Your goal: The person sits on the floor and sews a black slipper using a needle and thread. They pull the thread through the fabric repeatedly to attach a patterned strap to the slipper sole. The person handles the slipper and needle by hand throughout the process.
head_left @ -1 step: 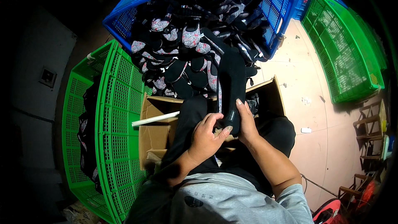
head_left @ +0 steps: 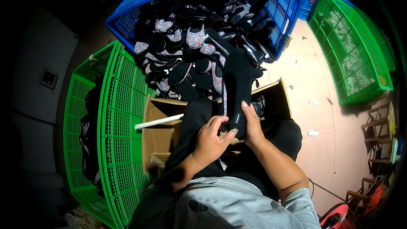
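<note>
A long black padded fabric piece [head_left: 237, 76] with a patterned edge strip and a small label near its lower end stands between my hands. My right hand [head_left: 253, 128] grips its lower right side, thumb laid on the front and the other fingers hidden behind. At the lower left, my left hand [head_left: 213, 136] pinches the same piece, with bent index finger and thumb against its edge. Beyond its top lies a heap of similar black and floral-patterned fabric pieces [head_left: 196, 37], spilling out of a blue plastic crate [head_left: 292, 21].
An open cardboard box [head_left: 159, 138] sits around my legs, with a white tube [head_left: 159, 121] across its left side. A green crate [head_left: 123, 144] holding dark pieces stands at left, another green crate [head_left: 345, 55] at far right. Wooden stools [head_left: 377, 129] and a small white object [head_left: 313, 133] are on the right-hand floor.
</note>
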A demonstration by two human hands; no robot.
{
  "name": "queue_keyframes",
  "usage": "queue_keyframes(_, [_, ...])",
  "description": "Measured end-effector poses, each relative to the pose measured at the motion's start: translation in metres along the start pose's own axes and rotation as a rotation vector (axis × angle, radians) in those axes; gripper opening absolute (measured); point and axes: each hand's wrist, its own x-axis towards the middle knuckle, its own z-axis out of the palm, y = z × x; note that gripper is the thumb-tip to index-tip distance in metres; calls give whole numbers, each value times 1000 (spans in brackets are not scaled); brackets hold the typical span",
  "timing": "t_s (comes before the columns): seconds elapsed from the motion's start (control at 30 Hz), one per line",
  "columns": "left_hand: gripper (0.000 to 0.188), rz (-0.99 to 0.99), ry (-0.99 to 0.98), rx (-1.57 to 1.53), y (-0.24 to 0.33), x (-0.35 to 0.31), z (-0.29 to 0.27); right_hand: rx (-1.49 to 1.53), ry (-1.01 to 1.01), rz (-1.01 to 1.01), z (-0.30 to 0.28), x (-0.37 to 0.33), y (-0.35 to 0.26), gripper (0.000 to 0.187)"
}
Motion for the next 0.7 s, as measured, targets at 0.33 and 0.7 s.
queue_keyframes(0.33, [31, 29, 30, 19, -4, -1, 1, 2, -1, 12, 0, -1, -1, 34])
queue_keyframes(0.7, [26, 50, 22, 37, -6, -1, -1, 10, -31, -24, -4, 1, 5, 36])
